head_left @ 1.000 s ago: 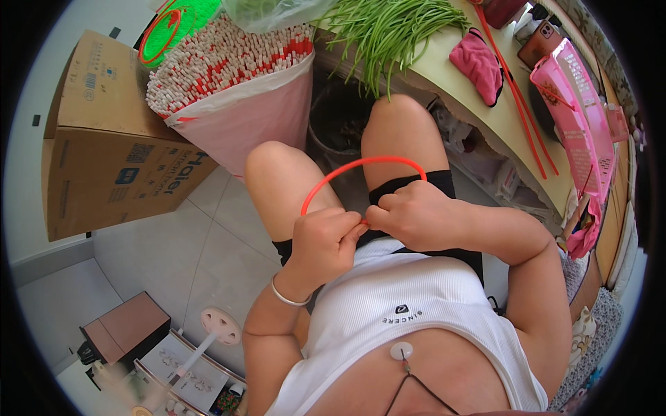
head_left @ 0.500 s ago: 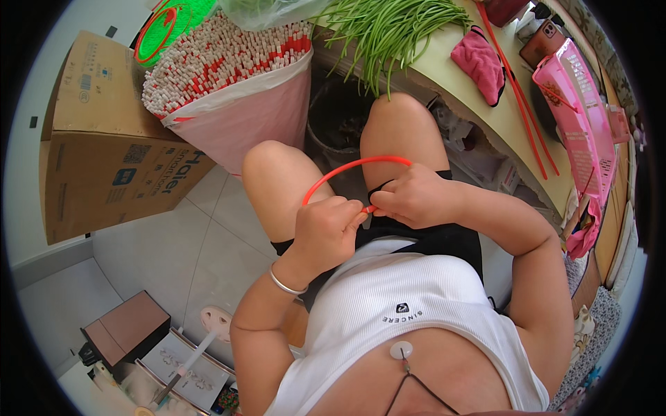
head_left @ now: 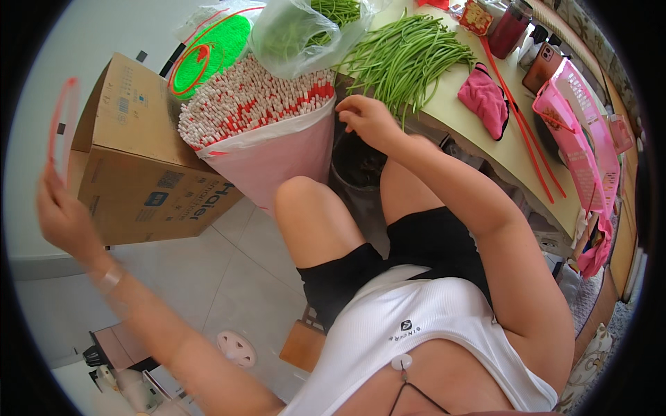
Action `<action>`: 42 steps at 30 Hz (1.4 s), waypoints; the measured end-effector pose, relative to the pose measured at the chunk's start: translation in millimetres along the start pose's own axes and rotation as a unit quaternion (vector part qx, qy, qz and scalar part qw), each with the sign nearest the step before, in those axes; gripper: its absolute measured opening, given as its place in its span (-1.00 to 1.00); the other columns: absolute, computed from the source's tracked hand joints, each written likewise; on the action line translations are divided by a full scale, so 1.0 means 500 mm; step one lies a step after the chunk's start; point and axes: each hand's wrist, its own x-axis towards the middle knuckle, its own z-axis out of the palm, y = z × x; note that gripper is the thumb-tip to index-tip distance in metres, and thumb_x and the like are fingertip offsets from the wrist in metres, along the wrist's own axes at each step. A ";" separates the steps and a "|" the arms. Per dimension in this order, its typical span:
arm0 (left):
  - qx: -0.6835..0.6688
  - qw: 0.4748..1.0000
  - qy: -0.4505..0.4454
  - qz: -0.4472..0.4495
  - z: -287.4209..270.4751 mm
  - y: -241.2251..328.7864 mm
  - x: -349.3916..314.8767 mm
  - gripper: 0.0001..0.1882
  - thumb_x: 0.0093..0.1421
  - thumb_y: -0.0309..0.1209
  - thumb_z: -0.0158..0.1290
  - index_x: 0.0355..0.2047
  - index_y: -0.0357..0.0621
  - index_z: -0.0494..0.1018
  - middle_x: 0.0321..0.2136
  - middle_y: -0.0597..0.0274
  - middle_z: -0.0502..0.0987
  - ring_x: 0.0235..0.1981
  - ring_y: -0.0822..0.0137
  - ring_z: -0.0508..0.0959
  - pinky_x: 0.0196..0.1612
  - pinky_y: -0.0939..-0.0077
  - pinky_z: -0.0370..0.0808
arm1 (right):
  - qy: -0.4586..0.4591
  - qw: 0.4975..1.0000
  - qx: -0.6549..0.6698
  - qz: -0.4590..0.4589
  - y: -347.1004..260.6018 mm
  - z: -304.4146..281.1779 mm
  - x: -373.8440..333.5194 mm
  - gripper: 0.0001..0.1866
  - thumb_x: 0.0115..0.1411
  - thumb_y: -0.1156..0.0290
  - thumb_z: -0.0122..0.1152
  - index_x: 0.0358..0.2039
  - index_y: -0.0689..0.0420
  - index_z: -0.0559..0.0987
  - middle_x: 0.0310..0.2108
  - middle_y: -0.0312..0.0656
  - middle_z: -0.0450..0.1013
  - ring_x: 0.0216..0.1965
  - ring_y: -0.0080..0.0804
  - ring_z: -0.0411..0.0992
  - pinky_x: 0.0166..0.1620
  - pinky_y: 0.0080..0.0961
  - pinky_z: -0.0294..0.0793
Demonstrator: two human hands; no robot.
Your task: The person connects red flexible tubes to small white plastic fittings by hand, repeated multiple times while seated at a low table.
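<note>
Red ring [head_left: 54, 119], one: rises above left fingers [head_left: 51, 186], closed around its lower end; right fingers [head_left: 352, 111] loosely curled, holding nothing visible.

Cardboard box [head_left: 118, 215], front: large dark lettering [head_left: 211, 199], blue square emblem [head_left: 156, 199], QR code [head_left: 168, 179] | same box, upper panel: barcode [head_left: 123, 104], small print | white ribbed tank top [head_left: 444, 305], chest: dark square emblem [head_left: 406, 325] beside one row of capital letters [head_left: 405, 335] | red-and-gold packet [head_left: 476, 17]: markings too small to read

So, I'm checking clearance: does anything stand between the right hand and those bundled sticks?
Only the rim of the pinkish bag, left of the right hand, stands between; the sticks sit inside it. Nothing else visible does.
</note>
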 end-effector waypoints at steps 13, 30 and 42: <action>-0.288 0.918 -0.268 -0.042 0.035 0.184 -0.205 -0.73 0.15 -0.41 0.21 -0.13 -0.20 0.58 -0.12 0.12 0.59 -0.03 0.16 0.54 0.07 0.29 0.45 | 0.147 0.937 -0.314 0.040 0.036 0.154 0.207 -0.66 0.11 0.17 0.26 -0.25 0.18 0.64 -0.22 -0.04 0.57 -0.06 -0.02 0.52 -0.03 -0.18 0.51; -0.817 0.140 -0.370 -0.419 0.169 0.569 -0.472 -0.40 0.30 -0.35 0.09 0.25 -0.39 0.19 0.15 -0.20 0.40 0.05 0.05 0.54 0.11 0.22 0.51 | 0.448 0.700 -0.157 -0.534 -0.576 -0.145 -0.087 -0.78 0.40 0.42 0.01 -0.20 0.35 0.51 -0.47 -0.19 0.43 -0.45 -0.55 0.38 -0.36 -0.67 0.47; -0.890 0.060 -0.119 -0.436 0.138 0.566 -0.484 -0.52 0.35 -0.37 0.00 0.25 -0.20 0.28 0.29 -0.03 0.30 0.33 -0.01 0.26 0.36 -0.09 0.21 | 0.307 0.727 0.557 -0.258 0.020 -0.674 -0.255 -0.81 0.35 0.47 0.09 -0.10 0.31 0.51 -0.41 -0.20 0.35 -0.36 -0.40 0.35 -0.14 -0.35 0.50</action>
